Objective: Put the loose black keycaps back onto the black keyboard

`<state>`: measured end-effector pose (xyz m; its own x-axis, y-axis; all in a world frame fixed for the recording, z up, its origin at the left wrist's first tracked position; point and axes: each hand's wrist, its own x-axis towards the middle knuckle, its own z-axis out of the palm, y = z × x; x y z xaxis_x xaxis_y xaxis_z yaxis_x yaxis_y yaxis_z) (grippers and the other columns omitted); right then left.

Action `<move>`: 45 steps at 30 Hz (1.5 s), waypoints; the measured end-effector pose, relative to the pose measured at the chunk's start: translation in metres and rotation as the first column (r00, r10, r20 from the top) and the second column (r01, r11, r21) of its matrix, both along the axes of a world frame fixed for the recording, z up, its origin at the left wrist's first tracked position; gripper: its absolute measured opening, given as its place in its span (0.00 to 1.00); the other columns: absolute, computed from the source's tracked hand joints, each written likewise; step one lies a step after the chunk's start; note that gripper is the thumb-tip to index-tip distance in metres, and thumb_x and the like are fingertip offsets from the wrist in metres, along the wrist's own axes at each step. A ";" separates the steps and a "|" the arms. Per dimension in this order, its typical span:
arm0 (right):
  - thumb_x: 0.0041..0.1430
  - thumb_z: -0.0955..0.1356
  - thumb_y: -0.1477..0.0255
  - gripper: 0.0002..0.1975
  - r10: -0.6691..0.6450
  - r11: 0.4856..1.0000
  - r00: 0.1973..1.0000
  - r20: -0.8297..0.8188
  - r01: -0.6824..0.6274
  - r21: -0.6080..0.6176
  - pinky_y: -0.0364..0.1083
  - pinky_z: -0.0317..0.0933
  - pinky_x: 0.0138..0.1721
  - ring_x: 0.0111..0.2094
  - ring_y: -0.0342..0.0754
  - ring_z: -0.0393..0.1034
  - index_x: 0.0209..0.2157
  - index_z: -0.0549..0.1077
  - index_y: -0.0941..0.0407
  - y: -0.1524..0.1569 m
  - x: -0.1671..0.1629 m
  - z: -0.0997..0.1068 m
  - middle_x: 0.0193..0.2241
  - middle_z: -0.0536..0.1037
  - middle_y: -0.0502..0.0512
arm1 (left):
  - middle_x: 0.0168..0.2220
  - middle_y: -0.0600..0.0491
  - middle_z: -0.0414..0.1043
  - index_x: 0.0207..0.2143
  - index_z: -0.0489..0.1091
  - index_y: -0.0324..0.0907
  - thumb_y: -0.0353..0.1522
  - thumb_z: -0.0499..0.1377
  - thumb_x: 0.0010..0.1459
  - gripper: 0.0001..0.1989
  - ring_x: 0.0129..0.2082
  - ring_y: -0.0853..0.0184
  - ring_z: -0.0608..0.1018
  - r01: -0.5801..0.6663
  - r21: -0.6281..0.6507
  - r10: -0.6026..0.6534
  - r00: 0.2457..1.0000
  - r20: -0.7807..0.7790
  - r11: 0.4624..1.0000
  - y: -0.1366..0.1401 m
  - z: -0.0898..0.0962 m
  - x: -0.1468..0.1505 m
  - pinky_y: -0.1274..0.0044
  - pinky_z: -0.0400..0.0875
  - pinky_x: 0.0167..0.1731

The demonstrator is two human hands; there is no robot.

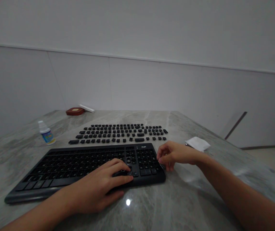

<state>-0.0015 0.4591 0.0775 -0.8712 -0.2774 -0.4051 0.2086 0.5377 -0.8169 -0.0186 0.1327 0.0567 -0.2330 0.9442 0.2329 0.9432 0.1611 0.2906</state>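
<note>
A black keyboard point(79, 183) lies on the marbled table, with most of its key positions bare and a row of keys still on at the bottom left. My left hand point(103, 184) rests over its lower right part, fingers stretched out and slightly apart, fingertips touching near the arrow-key area. At the keyboard's right edge my right hand point(169, 154) is closed in a pinch. Something thin and pale shows just below its fingertips, too small to name. Beyond the keyboard, loose black keycaps point(139, 139) are laid out in rows.
A white bottle with a blue label point(47, 136) stands at the left. A folded white tissue point(198, 143) lies to the right, with a dark thing partly under it. A reddish-brown box point(75, 111) and a white bar point(86, 108) sit at the back left, near the wall.
</note>
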 end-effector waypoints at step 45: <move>0.52 0.71 0.82 0.05 0.156 0.912 0.927 -0.341 -0.003 0.410 0.42 0.59 0.32 0.29 0.44 0.68 0.31 0.78 0.60 -0.020 0.005 -0.001 0.26 0.77 0.51 | 0.54 0.45 0.67 0.59 0.67 0.45 0.26 0.58 0.62 0.23 0.54 0.55 0.69 0.000 0.019 -0.001 1.000 0.009 1.000 0.000 0.000 -0.001 0.61 0.70 0.54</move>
<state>0.0030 0.4394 0.0761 -0.9587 -0.2354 -0.1596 -0.1143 0.8327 -0.5418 -0.0195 0.1331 0.0563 -0.2346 0.9397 0.2489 0.9407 0.1550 0.3017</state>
